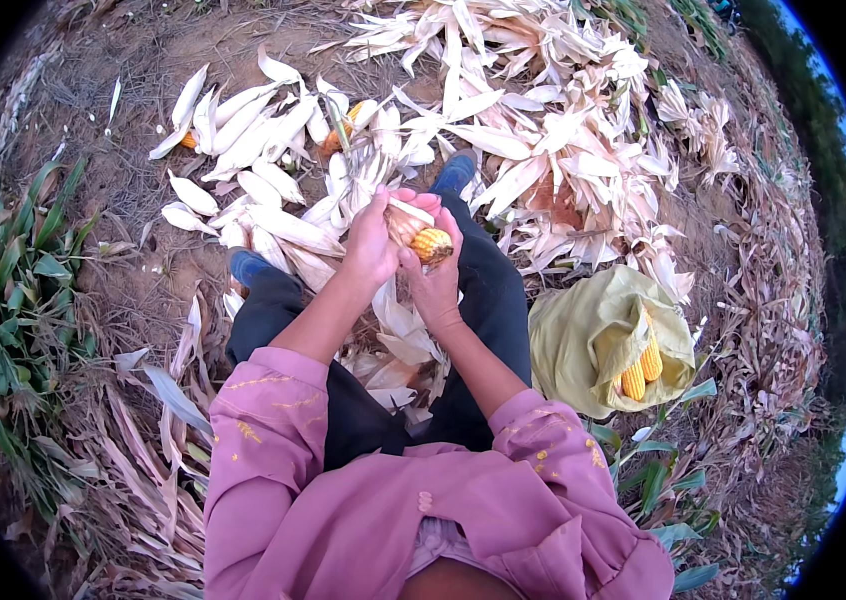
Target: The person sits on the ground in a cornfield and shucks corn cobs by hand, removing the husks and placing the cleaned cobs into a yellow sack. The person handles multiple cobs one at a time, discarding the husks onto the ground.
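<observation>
Between my two hands is a partly husked corn cob (431, 244), its yellow kernels bare at the end nearer me and pale husk still around the rest. My left hand (373, 238) grips the husk-covered part from the left. My right hand (438, 277) closes around the cob from the right, with the thumb beside the bare kernels. Unhusked ears (243, 142) in dry, whitish husks lie in a heap beyond my hands to the left. Stripped husks (550, 150) are piled beyond and to the right.
A yellow-green woven sack (573, 345) with husked yellow cobs (640, 371) in its mouth stands by my right leg. My shoes (249, 266) rest at the heap's edge. Green corn leaves (25, 285) lie at the far left, and dry stalks (145, 480) cover ground at lower left.
</observation>
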A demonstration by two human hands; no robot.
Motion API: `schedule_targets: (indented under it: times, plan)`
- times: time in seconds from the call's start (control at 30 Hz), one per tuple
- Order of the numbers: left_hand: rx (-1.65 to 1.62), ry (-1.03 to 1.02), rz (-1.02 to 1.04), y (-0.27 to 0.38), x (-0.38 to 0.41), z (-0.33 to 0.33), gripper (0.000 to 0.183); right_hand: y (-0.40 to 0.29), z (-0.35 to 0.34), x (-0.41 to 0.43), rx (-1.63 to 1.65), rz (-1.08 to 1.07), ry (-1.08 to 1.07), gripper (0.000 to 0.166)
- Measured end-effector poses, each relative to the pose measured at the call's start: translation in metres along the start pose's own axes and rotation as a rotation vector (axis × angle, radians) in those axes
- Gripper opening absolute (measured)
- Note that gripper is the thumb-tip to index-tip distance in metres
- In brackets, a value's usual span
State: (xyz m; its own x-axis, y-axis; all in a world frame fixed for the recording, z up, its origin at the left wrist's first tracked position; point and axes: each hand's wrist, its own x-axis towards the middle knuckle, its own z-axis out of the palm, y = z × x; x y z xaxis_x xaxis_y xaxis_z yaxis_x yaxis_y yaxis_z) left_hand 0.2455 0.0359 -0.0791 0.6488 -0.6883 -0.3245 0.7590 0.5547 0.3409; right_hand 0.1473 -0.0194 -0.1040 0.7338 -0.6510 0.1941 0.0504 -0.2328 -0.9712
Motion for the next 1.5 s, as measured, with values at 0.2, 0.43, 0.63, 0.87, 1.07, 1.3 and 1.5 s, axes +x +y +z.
schedule_targets:
  times: [0.2,0.43,0.63,0.87,1.07,1.3,1.5]
  plan:
    - [-0.174,0.016,0.054,0.019,0.000,-0.003,0.038,-0.011,-0.019,0.029,0.597,0.363,0.240,0.040]
    - [0.786,0.191,0.037,0.049,-0.006,-0.025,0.017,-0.001,-0.108,0.076,0.698,0.323,0.547,0.049]
    - [1.422,0.109,0.407,0.029,0.003,-0.052,0.035,-0.030,-0.074,0.055,0.253,0.078,0.450,0.049]
    - [0.524,-0.054,-0.474,0.002,-0.025,-0.027,0.042,-0.054,-0.021,-0.014,-0.480,-0.610,-0.418,0.045]
    - [0.721,-0.162,-0.434,0.011,-0.032,-0.009,0.054,-0.024,-0.042,-0.030,-0.074,-0.025,-0.106,0.045]
    - [0.930,-0.264,-0.493,0.006,-0.044,-0.002,0.056,-0.034,-0.050,0.049,0.723,0.601,-0.138,0.055]
    - [0.808,-0.273,-0.421,-0.009,-0.049,-0.002,0.045,-0.013,-0.043,0.070,0.751,0.806,0.166,0.018]
